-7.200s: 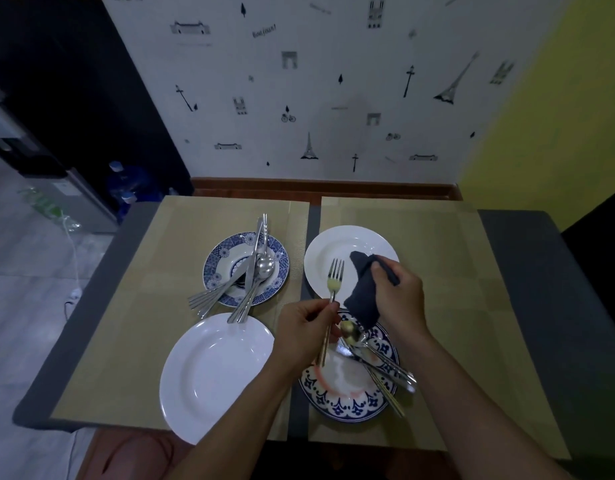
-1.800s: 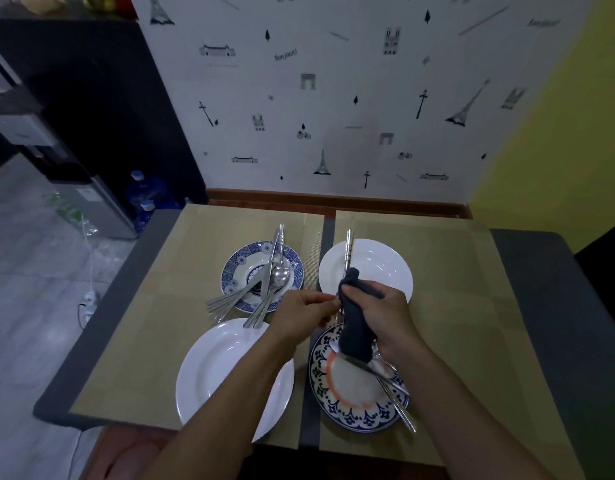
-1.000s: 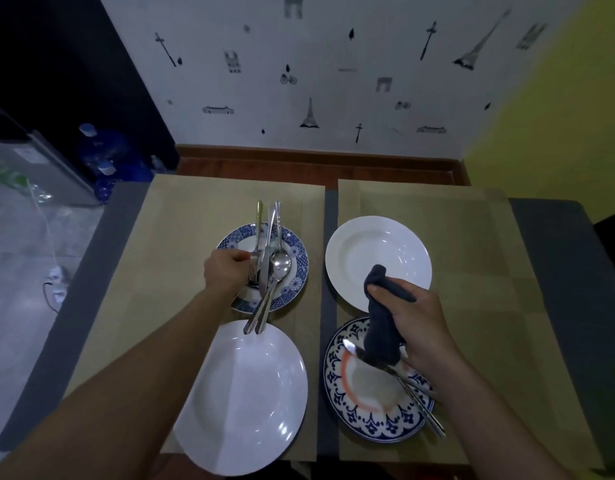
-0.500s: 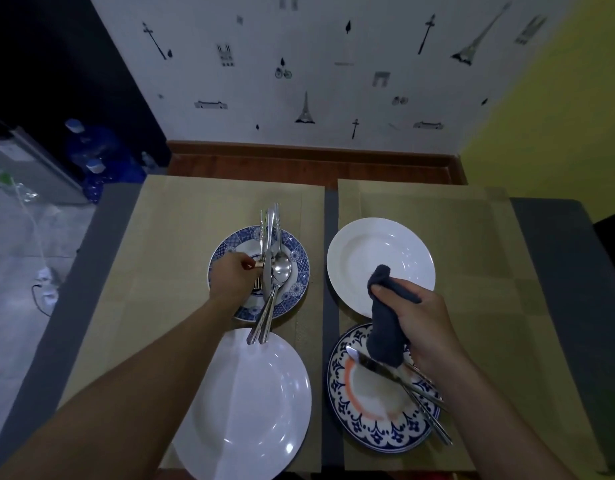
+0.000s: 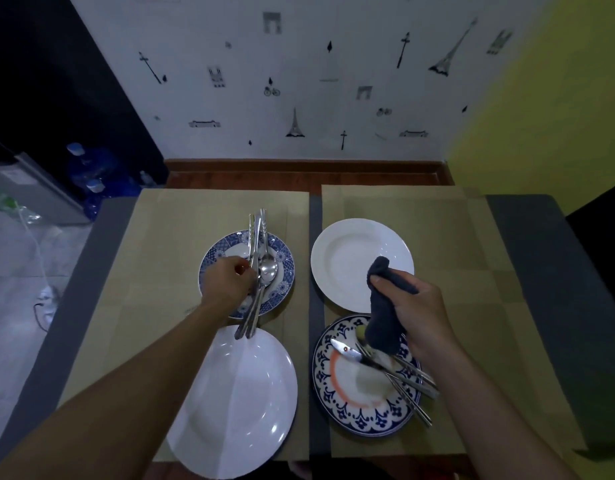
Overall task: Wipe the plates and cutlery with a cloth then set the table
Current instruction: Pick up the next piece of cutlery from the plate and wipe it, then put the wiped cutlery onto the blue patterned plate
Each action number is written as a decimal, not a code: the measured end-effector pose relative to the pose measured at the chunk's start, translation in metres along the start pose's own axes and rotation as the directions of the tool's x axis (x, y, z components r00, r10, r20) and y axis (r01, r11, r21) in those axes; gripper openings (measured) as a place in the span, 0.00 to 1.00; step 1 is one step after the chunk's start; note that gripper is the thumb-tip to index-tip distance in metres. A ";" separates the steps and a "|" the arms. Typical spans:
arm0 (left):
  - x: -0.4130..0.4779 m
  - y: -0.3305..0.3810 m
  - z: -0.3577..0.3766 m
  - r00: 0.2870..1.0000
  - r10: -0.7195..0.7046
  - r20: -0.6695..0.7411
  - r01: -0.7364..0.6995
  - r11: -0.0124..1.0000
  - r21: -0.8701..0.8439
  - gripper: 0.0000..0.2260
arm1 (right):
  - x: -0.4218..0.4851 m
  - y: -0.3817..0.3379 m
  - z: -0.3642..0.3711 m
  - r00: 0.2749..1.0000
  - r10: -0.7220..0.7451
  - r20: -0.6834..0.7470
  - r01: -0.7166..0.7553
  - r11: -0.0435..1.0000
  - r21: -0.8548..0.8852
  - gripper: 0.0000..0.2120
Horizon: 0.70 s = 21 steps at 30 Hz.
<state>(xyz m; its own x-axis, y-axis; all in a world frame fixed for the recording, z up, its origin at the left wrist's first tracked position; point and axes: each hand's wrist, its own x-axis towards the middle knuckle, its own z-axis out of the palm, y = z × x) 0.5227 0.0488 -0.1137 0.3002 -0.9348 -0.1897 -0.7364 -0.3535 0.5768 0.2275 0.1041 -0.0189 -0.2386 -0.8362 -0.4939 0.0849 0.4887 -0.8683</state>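
My left hand (image 5: 226, 285) reaches over the blue patterned plate (image 5: 212, 258) at the back left, fingers curled on the bundle of cutlery (image 5: 261, 237) lying across it. A spoon bowl (image 5: 268, 270) shows beside my fingers. My right hand (image 5: 420, 313) grips a dark cloth (image 5: 382, 327) that hangs over the near-right plate with the blue and orange pattern (image 5: 337, 400). A knife (image 5: 345, 349) and several other cutlery pieces (image 5: 410, 379) lie on that plate. A white plate (image 5: 344, 258) sits at the back right, and a larger white plate (image 5: 236, 403) at the near left.
Two tan placemats (image 5: 167, 271) (image 5: 455, 254) cover a grey table (image 5: 541, 271), with a dark gap between them. The table's far edge meets a wall with a wooden skirting (image 5: 299, 168). Blue water bottles (image 5: 87, 168) stand on the floor to the left.
My left hand carried the wiped fork from beside the cloth to the back-left plate and stays on the cutlery there. My right hand has kept the cloth over the near-right plate.
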 end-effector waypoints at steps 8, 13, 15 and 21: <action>-0.058 0.045 0.028 0.991 0.116 0.063 -0.113 0.993 -0.038 0.09 | -0.015 -0.003 -0.034 0.994 -0.107 0.009 0.107 0.994 -0.038 0.07; -0.098 0.063 0.064 0.975 0.129 0.182 -0.125 0.992 -0.031 0.07 | -0.023 0.001 -0.050 0.994 -0.112 0.015 0.113 0.994 -0.012 0.07; -0.114 0.069 0.078 0.964 0.117 0.240 -0.113 0.993 -0.030 0.07 | -0.026 0.004 -0.057 0.994 -0.108 0.015 0.108 0.994 -0.005 0.07; -0.161 0.083 0.120 0.916 0.031 0.401 0.021 0.992 -0.127 0.12 | -0.031 0.015 -0.077 0.996 -0.085 -0.002 0.085 0.996 -0.010 0.06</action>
<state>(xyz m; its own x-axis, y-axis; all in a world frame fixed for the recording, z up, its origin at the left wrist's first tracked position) 0.3406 0.1660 -0.1306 0.0089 -0.8806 -0.4738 -0.6472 -0.3662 0.6685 0.1617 0.1570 -0.0130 -0.2466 -0.8744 -0.4178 0.0550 0.4178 -0.9069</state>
